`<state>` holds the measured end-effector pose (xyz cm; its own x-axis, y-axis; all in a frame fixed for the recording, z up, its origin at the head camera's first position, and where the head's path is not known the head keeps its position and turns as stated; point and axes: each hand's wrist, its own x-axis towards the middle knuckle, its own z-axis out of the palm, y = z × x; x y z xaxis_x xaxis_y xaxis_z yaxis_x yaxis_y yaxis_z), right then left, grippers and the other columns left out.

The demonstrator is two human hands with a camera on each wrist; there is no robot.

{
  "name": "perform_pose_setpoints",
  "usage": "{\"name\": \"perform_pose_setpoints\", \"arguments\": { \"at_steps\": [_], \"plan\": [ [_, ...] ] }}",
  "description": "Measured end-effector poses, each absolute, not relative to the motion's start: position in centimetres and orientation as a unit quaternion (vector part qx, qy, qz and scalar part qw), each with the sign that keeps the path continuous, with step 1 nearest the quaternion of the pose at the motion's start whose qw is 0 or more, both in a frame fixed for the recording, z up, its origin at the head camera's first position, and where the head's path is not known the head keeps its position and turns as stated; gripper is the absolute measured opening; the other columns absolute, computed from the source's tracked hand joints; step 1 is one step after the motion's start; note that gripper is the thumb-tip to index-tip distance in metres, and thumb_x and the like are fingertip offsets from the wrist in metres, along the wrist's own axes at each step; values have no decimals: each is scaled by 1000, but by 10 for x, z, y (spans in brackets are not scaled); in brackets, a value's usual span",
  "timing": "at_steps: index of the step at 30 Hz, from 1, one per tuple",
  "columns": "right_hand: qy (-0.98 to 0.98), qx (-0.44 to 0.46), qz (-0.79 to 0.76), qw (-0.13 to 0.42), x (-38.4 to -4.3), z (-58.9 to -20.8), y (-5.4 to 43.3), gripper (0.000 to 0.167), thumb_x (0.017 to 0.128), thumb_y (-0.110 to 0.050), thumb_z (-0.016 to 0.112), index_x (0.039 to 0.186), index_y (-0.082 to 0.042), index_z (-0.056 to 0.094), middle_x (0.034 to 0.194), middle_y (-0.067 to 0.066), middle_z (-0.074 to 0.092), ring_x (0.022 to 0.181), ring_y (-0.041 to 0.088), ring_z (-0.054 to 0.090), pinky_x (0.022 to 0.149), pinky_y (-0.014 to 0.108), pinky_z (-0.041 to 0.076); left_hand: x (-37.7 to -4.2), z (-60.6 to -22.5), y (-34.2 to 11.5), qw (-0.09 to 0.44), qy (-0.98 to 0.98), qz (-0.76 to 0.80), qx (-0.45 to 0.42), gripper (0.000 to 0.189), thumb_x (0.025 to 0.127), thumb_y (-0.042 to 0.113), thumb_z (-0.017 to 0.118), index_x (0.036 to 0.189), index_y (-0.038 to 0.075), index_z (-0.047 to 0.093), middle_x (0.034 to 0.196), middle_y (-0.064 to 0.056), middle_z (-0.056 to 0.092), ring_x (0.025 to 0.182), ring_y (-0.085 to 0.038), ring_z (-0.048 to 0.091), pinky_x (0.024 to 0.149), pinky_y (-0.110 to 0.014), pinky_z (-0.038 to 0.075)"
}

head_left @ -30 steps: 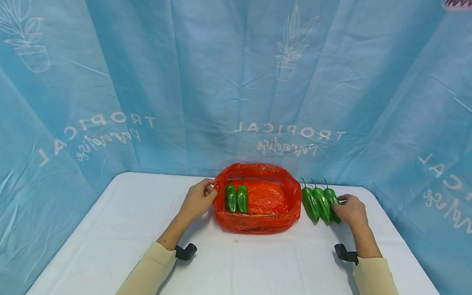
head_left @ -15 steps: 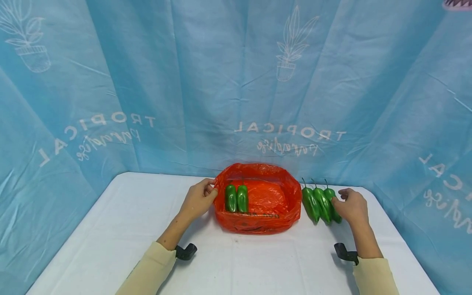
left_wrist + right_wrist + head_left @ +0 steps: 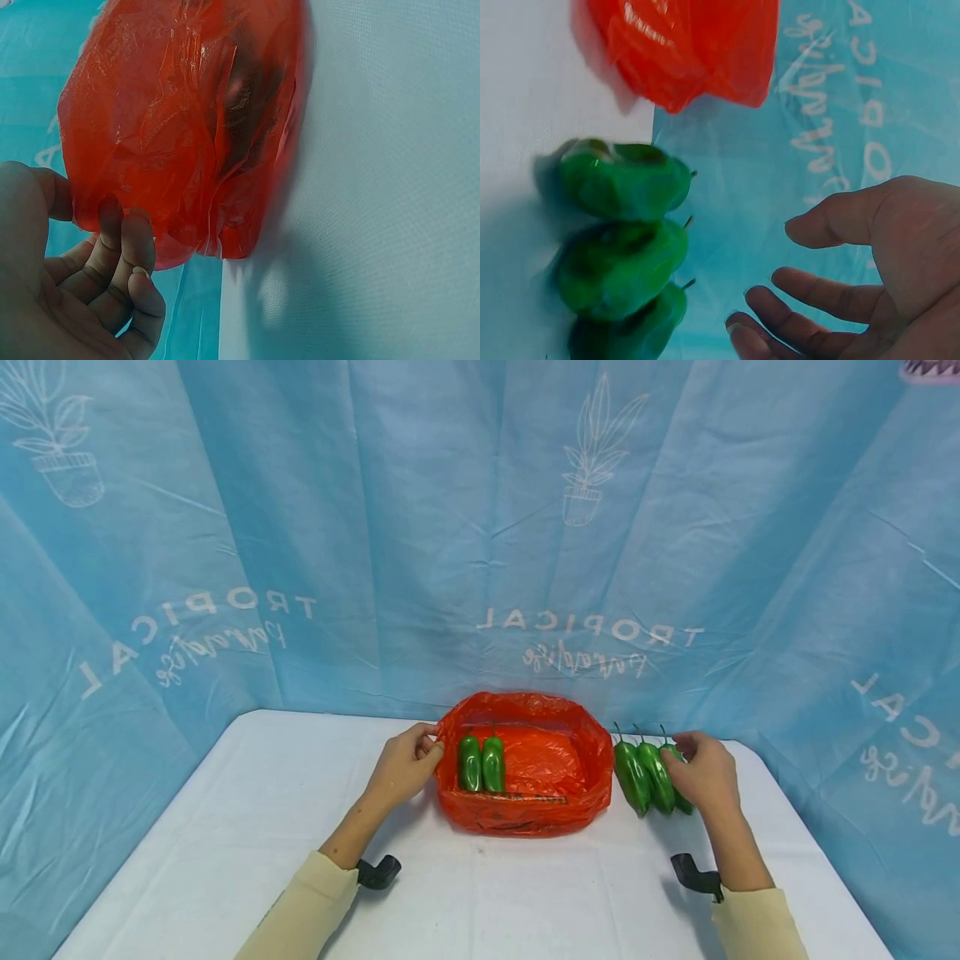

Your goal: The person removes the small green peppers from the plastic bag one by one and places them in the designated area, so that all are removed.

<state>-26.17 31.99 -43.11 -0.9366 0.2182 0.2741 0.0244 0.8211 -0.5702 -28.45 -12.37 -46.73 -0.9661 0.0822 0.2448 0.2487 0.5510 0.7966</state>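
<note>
A red plastic bag (image 3: 525, 818) stands with its mouth spread wide at the back middle of the table. Two green peppers (image 3: 481, 764) lie side by side inside it, toward the left. My left hand (image 3: 405, 766) pinches the bag's left rim between thumb and fingers, as the left wrist view (image 3: 97, 247) also shows. Right of the bag, three green peppers with thin stems (image 3: 656, 777) lie in a row on the cloth. Over the rightmost one hovers my right hand (image 3: 702, 770); in the right wrist view its thumb and fingers are apart with nothing between them.
A white cloth covers the table (image 3: 480, 902). Blue printed curtains (image 3: 420, 543) hang right behind it and along both sides. A black strap mount (image 3: 378, 872) sits on the left wrist, and another (image 3: 696, 874) on the right.
My right hand has let go of the rightmost pepper, risen, and shifted slightly left and back over it. The left hand, the bag and the peppers stay where they were.
</note>
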Motion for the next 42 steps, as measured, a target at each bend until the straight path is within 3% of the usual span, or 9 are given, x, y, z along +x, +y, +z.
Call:
{"name": "perform_pose_setpoints", "arguments": {
  "at_steps": [20, 42],
  "plan": [
    [-930, 6, 317, 188, -256, -421, 267, 36, 96, -19, 75, 123, 4, 70, 116, 24, 72, 106, 40, 68, 91, 57, 58, -285, -468, -123, 88, -877, -462, -99, 33, 101, 19, 63, 128, 2, 69, 87, -2, 68, 72, -17, 59, 63, -29, 50],
    [-925, 78, 339, 154, -259, -425, 205, 38, 94, -16, 77, 125, 4, 69, 119, 20, 68, 107, 36, 65, 93, 53, 57, -285, -469, -124, 92, -877, -460, -100, 31, 101, 19, 64, 126, 3, 70, 85, -1, 67, 70, -17, 59, 63, -30, 49]
  ]
}}
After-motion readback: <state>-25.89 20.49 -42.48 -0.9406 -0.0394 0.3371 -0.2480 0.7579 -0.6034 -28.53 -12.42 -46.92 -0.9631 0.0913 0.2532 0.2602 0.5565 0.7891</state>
